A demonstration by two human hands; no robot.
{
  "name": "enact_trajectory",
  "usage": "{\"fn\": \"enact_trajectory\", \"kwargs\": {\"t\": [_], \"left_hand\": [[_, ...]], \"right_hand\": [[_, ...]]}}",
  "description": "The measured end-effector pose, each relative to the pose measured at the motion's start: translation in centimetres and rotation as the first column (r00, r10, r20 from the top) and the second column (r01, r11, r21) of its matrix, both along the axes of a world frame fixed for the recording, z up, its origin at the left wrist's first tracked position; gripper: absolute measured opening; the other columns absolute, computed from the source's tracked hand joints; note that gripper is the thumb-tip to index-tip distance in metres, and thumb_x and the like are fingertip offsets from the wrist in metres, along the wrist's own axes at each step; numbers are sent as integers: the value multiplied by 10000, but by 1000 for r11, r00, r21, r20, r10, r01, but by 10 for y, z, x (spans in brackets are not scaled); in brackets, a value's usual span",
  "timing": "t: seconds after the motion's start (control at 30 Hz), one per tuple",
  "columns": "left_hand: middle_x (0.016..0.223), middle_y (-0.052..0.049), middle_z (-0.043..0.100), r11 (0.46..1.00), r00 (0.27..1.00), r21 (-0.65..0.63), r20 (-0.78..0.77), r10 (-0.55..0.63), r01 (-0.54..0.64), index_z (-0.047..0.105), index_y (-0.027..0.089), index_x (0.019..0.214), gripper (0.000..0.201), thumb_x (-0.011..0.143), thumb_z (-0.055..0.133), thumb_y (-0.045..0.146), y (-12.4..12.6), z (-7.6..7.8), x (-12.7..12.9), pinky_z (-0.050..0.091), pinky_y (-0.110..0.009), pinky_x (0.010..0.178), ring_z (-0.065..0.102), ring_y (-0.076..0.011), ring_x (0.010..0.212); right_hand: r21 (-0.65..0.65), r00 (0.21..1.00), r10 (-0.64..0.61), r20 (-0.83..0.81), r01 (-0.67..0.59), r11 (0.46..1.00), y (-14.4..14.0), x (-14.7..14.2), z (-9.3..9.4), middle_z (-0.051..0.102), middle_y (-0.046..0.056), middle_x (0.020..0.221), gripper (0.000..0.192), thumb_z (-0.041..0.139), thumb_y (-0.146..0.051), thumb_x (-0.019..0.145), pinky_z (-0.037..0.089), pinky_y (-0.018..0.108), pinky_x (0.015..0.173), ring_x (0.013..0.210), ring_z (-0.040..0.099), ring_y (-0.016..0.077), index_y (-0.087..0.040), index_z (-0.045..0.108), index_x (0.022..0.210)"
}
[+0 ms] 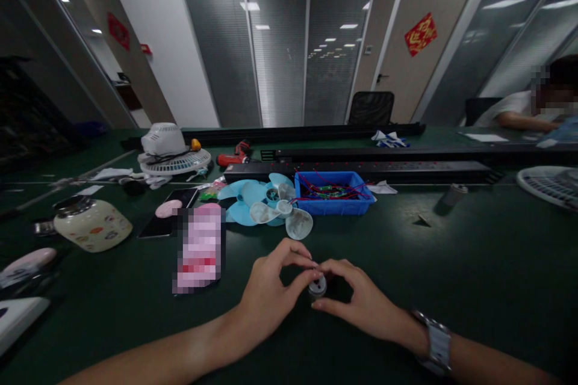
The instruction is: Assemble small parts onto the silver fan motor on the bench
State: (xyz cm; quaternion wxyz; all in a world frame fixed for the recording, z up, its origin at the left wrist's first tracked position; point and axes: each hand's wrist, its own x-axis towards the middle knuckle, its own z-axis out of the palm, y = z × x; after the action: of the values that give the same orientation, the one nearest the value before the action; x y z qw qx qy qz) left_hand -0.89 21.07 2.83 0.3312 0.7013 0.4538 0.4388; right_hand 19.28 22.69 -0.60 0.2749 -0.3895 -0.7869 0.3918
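Note:
A small metal cylinder [318, 286] with dark openings in its top stands at the middle of the near table. My right hand [361, 295] grips it from the right, with thumb and fingers curled about its side. From the left my left hand [275, 283] reaches over its top, thumb and index finger nearly meeting there. Whatever lies between those left fingertips is too small to make out. Just beyond my hands are light blue fan blades [246, 200], a smaller grey fan blade set [298, 224] and a blue bin [332, 207] holding red wires and green boards.
A second metal cylinder [457, 192] stands to the right, near a white fan grille [548, 186]. On the left are a cream kettle [94, 225], a phone [156, 225] and a pink pouch [203, 240]. Behind lie a red drill [232, 157] and long black bars [361, 172]. A person sits far right.

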Motion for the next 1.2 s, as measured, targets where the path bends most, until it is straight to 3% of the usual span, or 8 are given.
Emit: {"fn": "enact_trajectory", "kwargs": {"t": [0.2, 0.37, 0.67, 0.83, 1.07, 1.2], "left_hand": [[848, -1, 759, 998, 1000, -67, 25, -5, 7, 596, 218, 934, 192, 807, 732, 170, -3, -1, -1, 575, -253, 644, 751, -202, 838], [875, 8, 760, 998, 998, 8, 12, -59, 59, 612, 209, 919, 179, 809, 722, 119, -6, 2, 1, 572, -248, 746, 748, -167, 827], [872, 3, 744, 993, 991, 49, -86, -101, 105, 644, 196, 904, 120, 824, 719, 148, -4, 5, 0, 552, -262, 745, 730, -158, 789], [1029, -45, 729, 980, 977, 95, -138, -161, 175, 675, 202, 954, 120, 853, 651, 144, -1, 5, -3, 532, -339, 843, 713, -205, 939], [1028, -53, 782, 930, 931, -48, 27, -364, 365, 559, 196, 1116, 295, 854, 695, 186, 9, 1, -9, 438, -405, 1041, 666, -235, 1138], [1018, -43, 784, 939, 942, -77, 35, -334, 336, 567, 212, 1089, 290, 846, 724, 226, 10, -3, -7, 423, -412, 1047, 646, -233, 1158]], "right_hand": [[15, 1000, 28, -5, -28, 999, 0, -1, 4, 690, -10, 1017, 315, 803, -360, 791, 468, 328, 830, 950, 600, 207, -259, 657, 1052], [23, 999, 34, -9, -34, 999, -1, 0, 4, 680, -14, 995, 294, 793, -358, 805, 461, 303, 801, 928, 595, 194, -261, 654, 1046], [47, 999, 46, 26, -47, 998, 0, 1, 3, 680, -10, 1001, 279, 773, -384, 821, 454, 320, 801, 923, 596, 201, -262, 649, 1039], [85, 999, 25, 28, -27, 996, 1, 2, -2, 676, 8, 1024, 288, 768, -377, 823, 455, 337, 824, 943, 599, 210, -246, 644, 1048], [95, 1000, -3, 4, 3, 995, 1, 2, -9, 671, 30, 1075, 366, 793, -387, 790, 469, 365, 859, 983, 611, 229, -246, 645, 1093], [84, 1000, -13, 17, 12, 996, 0, 2, -6, 671, 37, 1074, 375, 805, -378, 778, 470, 359, 855, 979, 610, 230, -228, 649, 1085]]}}
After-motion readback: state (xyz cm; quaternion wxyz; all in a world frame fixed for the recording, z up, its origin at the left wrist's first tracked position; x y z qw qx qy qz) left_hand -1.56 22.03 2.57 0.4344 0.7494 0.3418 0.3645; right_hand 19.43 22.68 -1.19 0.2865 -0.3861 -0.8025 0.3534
